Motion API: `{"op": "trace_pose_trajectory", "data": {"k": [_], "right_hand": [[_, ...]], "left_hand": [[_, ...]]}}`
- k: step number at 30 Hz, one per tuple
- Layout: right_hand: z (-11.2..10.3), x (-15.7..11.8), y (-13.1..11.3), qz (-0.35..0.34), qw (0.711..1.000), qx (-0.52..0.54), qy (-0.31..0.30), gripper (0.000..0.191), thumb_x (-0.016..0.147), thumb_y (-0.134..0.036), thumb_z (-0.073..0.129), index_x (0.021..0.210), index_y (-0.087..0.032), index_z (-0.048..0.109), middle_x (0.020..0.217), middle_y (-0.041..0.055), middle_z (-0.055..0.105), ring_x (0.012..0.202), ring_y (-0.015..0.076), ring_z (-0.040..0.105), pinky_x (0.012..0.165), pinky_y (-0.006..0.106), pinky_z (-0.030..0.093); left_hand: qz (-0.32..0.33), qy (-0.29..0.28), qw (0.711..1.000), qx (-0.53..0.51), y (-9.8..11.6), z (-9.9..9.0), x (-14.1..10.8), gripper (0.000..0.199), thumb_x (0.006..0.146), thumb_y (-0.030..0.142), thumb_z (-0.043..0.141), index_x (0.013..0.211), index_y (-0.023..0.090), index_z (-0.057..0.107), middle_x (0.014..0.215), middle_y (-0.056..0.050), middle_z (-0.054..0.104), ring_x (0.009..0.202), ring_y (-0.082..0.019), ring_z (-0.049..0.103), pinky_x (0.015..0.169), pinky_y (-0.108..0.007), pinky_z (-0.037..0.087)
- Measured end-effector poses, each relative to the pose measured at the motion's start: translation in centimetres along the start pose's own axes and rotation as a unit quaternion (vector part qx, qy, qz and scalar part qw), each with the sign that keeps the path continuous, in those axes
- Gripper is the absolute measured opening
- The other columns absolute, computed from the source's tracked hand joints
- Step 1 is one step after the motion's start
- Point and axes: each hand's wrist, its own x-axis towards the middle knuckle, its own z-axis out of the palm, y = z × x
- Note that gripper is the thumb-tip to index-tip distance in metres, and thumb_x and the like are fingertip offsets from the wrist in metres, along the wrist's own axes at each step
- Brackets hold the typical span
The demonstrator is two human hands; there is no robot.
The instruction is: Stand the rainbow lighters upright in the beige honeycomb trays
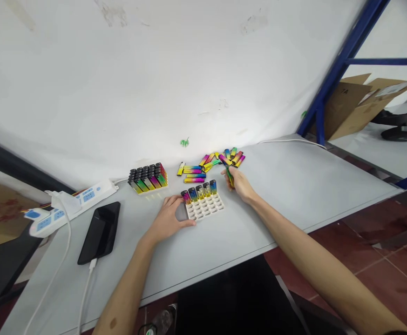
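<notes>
A white slotted tray lies on the grey table, with several lighters upright in its back row and its front rows bare. My left hand rests at the tray's left side, fingers and thumb spread around its corner. To the right of the tray, my right hand pinches a green and yellow lighter between thumb and fingers. Just behind that hand lies a loose heap of shiny multicoloured lighters. At the left, another tray is packed with upright black-topped lighters.
A white power strip with plugs and cables lies at the table's left. Beside it a black phone is on a charging cable. The white wall rises behind the table. A blue metal frame and cardboard boxes stand at right.
</notes>
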Motion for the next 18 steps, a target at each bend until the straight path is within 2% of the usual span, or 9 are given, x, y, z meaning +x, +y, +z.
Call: {"op": "trace_pose_trajectory", "data": {"k": [2,4,7,10,13,18], "right_hand": [[0.18,-0.14,-0.15,0.009,1.0,0.007,-0.013,0.043,0.083,-0.066,0.057,0.086,-0.025,0.044,0.072,-0.0019,0.057,0.058,0.0141,0.054,0.047,0.025,0.042],[0.21,-0.23,-0.28,0.019,0.999,0.019,-0.022,0.046,0.081,-0.066,0.06,0.091,-0.027,0.04,0.072,-0.0037,0.057,0.055,0.0138,0.054,0.045,0.025,0.041],[0.04,-0.2,-0.39,0.029,0.999,0.038,-0.021,0.043,0.083,-0.067,0.057,0.091,-0.027,0.042,0.058,-0.0088,0.039,0.041,0.0089,0.032,0.038,0.021,0.025],[-0.23,0.08,-0.24,0.067,0.995,0.069,-0.008,0.051,0.088,-0.072,0.043,0.071,-0.024,0.041,0.053,-0.0088,0.019,0.041,0.0078,0.012,0.039,0.023,0.012],[-0.44,0.39,0.02,0.09,0.993,0.078,-0.001,0.056,0.089,-0.07,0.036,0.058,-0.024,0.031,0.051,-0.0072,0.015,0.043,0.0086,0.007,0.039,0.026,0.008],[-0.54,0.42,-0.05,0.09,0.992,0.085,0.009,0.051,0.091,-0.058,0.036,0.054,-0.024,0.03,0.047,-0.0066,0.016,0.042,0.0089,0.007,0.04,0.026,0.008]], "left_hand": [[0.002,-0.001,1.0,-0.002,-0.11,0.03,0.0,0.067,0.07,0.061,0.076,0.122,0.024,0.056,0.129,-0.008,0.054,0.126,-0.032,0.042,0.106,-0.047,0.04],[0.004,-0.004,1.0,-0.005,-0.19,0.03,0.0,0.068,0.07,0.062,0.076,0.123,0.024,0.055,0.13,-0.007,0.054,0.126,-0.031,0.041,0.107,-0.046,0.039],[0.001,-0.009,1.0,-0.004,-0.17,-0.02,0.02,0.068,0.071,0.063,0.075,0.122,0.023,0.055,0.13,-0.007,0.053,0.126,-0.031,0.041,0.107,-0.046,0.039],[-0.004,-0.011,1.0,-0.004,0.0,-0.09,0.02,0.067,0.071,0.062,0.075,0.121,0.023,0.055,0.13,-0.007,0.053,0.127,-0.031,0.04,0.107,-0.046,0.039],[-0.007,-0.007,1.0,-0.005,0.23,-0.19,-0.01,0.066,0.071,0.062,0.075,0.121,0.023,0.056,0.13,-0.008,0.054,0.127,-0.032,0.041,0.106,-0.047,0.04],[-0.009,-0.013,1.0,-0.007,0.47,-0.3,-0.01,0.064,0.071,0.061,0.075,0.12,0.023,0.057,0.128,-0.008,0.054,0.126,-0.031,0.041,0.106,-0.046,0.04]]}}
